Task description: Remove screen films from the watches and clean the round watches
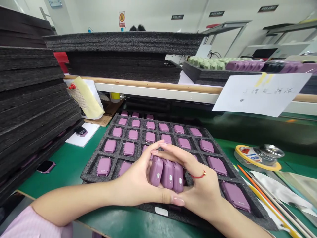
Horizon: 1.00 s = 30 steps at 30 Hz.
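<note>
Cupped together over the front of a black foam tray [85, 170], my left hand [142, 178] and my right hand [200, 185] hold a short row of purple watch cases [167, 175] on edge. Three of them show, side by side, each with a small pale oval on its side. Both hands have their fingers closed around the group, and the fingertips meet at the far side. A red cord with a small bead circles a finger of my right hand. Beneath, more purple watch cases [104, 166] lie singly in the tray's compartments; my hands hide some compartments.
Black foam sheets [32, 86] are stacked high at left, with more on the shelf [148, 86]. At right lie a tape roll [256, 158], an orange stick [257, 185] and other thin tools. A watch [46, 166] lies on the green mat at left. Paper [260, 94] hangs from the shelf.
</note>
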Each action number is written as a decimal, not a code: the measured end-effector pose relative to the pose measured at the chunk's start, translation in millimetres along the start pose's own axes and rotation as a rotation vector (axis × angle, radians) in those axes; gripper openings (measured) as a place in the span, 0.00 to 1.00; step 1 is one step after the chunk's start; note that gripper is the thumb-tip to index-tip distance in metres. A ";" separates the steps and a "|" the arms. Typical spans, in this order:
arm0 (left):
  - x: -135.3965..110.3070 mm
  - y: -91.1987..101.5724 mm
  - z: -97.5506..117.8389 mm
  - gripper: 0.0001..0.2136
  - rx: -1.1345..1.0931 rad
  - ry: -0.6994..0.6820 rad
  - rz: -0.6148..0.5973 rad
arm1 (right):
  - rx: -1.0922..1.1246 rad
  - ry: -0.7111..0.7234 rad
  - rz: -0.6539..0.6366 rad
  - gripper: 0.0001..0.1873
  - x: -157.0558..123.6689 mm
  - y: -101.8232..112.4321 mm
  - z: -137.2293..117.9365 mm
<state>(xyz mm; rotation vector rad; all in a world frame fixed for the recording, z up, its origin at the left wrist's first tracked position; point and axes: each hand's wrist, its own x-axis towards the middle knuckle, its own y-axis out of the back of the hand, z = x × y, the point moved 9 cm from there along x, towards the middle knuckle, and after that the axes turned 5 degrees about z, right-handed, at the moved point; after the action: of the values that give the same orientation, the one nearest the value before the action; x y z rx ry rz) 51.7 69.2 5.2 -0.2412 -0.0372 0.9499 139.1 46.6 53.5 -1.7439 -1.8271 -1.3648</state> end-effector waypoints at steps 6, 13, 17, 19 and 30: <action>0.0 -0.9 -0.6 0.50 -0.023 0.031 0.004 | -0.025 -0.018 -0.013 0.40 -2.1 2.2 -0.6; 1.9 -0.4 0.0 0.39 -0.019 0.044 -0.036 | -0.082 0.017 0.013 0.38 -1.3 4.1 -1.6; 4.5 -3.5 -3.0 0.21 0.100 0.060 -0.102 | -0.003 0.028 -0.068 0.35 2.2 -2.8 -3.3; 5.0 -6.8 -2.7 0.20 0.109 0.056 -0.143 | 0.069 0.000 -0.111 0.35 1.8 -6.2 -2.0; 6.1 0.3 10.7 0.20 0.182 -0.108 -0.026 | -0.012 0.112 -0.212 0.45 1.2 -13.9 -14.6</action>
<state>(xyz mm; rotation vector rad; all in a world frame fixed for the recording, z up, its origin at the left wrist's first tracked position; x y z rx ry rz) 53.6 76.3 15.1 -0.0207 -0.0527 0.9338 120.7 38.6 56.0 -1.4798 -1.9902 -1.5218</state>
